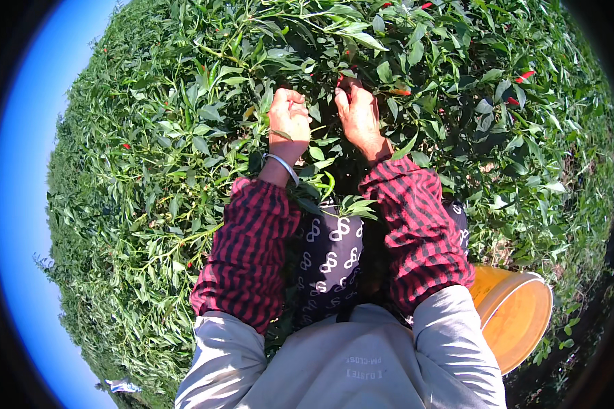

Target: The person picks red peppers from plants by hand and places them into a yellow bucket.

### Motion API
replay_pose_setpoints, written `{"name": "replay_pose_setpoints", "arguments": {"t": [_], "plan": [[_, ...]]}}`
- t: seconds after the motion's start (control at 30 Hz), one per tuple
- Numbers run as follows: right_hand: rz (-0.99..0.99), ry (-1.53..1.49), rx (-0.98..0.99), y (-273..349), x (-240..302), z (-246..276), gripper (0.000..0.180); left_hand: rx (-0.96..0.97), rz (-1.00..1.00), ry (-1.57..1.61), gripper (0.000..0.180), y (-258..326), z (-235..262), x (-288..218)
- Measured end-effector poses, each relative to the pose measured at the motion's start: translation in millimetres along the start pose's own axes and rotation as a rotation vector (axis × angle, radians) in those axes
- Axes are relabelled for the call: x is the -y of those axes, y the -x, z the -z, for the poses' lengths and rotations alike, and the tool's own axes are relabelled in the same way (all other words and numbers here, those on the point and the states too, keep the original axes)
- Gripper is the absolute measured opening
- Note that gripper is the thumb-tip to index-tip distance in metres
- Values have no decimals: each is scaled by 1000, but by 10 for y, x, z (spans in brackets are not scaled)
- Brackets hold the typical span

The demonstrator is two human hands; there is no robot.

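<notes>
Deep in a green chilli bush [361, 48], both hands. Left hand [290, 119] curled into a loose fist among the leaves; nothing to be seen inside it. Right hand [357, 112] bent down at a dark red chilli [342, 83], fingers closed near it, but hard to tell if really gripping. Orange bucket [518, 313] low on the right side, well apart from the hands; inside not to be seen. Plenty of red chillies [525, 76] left on the plants, so probably lots of picking to go.

Glossy orange plastic bucket [518, 313], shiny metal bangle [283, 164], checked cloth sleeves [249, 252]
</notes>
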State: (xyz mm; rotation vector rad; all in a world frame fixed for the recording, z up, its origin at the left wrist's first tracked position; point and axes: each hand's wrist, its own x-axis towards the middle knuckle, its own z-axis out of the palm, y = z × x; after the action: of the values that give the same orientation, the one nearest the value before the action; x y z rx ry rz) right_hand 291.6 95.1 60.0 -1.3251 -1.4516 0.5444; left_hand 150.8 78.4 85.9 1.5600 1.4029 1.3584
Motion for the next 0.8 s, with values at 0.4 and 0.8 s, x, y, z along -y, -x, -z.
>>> {"name": "replay_pose_setpoints", "arguments": {"t": [0.4, 0.8], "plan": [[64, -2, -55, -204, 252, 52, 26, 56, -191, 14, 30, -176, -379, -148], [62, -310, 202, -105, 206, 85, 21, 68, -240, -253, 13, -40, -229, -202]]}}
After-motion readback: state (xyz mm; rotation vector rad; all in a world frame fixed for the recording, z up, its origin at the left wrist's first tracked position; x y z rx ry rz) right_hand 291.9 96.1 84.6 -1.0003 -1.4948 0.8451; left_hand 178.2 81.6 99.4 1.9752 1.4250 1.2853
